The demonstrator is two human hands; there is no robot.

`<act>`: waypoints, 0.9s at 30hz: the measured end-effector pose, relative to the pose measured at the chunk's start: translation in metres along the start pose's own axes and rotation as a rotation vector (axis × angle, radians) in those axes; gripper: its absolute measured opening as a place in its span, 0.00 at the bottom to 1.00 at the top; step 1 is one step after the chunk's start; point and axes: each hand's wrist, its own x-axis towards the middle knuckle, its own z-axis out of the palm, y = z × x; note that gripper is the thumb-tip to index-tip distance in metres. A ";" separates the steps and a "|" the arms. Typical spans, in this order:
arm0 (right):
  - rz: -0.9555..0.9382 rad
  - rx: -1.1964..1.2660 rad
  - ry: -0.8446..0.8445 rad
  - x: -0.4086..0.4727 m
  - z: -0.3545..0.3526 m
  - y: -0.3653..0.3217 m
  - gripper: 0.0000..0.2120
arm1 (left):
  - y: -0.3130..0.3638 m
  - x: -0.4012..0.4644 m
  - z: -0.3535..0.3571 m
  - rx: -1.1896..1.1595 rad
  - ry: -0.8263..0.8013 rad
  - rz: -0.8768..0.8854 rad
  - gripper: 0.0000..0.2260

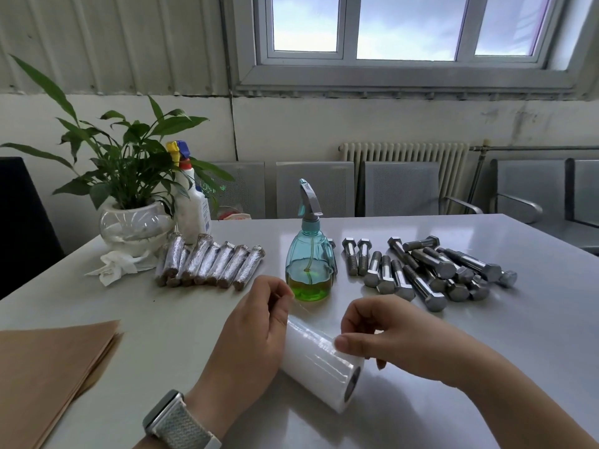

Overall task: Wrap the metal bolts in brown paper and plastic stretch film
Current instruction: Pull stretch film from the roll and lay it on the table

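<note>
White stretch film roll (319,362) lies on its side on the grey bench (486,367), near centre. Left hand (249,332) cups the roll's left end, thumb and forefinger pinching a thin strand of film above it. Right hand (385,341) rests on the roll's top, thumb pressed to the film — fingers curled. Bare metal bolts (431,273) lie heaped at far right. Wrapped bolts (210,265) sit in a row at far left, beside a potted plant (129,176). Brown paper sheets (48,371) are stacked at near left. Spray bottle (309,254) stands upright between the two bolt groups.
</note>
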 end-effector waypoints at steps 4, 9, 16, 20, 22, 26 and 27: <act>-0.055 -0.077 0.044 -0.002 0.000 -0.004 0.08 | 0.002 0.000 -0.002 -0.019 0.010 0.001 0.03; -0.118 -0.119 0.108 -0.002 0.000 -0.005 0.07 | 0.011 0.006 -0.006 -0.114 -0.045 0.027 0.05; -0.189 -0.008 0.190 -0.002 -0.004 -0.004 0.09 | 0.014 0.028 -0.003 0.061 -0.142 0.160 0.02; -0.192 0.037 0.226 0.000 -0.005 0.000 0.09 | 0.014 0.034 -0.008 0.030 -0.233 0.128 0.17; -0.203 0.025 0.238 0.001 -0.004 0.002 0.09 | 0.018 0.038 -0.009 0.025 -0.305 0.153 0.25; -0.213 0.007 0.236 0.002 -0.006 0.004 0.11 | 0.028 0.049 -0.003 0.331 -0.449 0.366 0.26; -0.212 0.011 0.233 0.002 -0.007 0.004 0.11 | 0.030 0.053 0.000 0.416 -0.459 0.434 0.24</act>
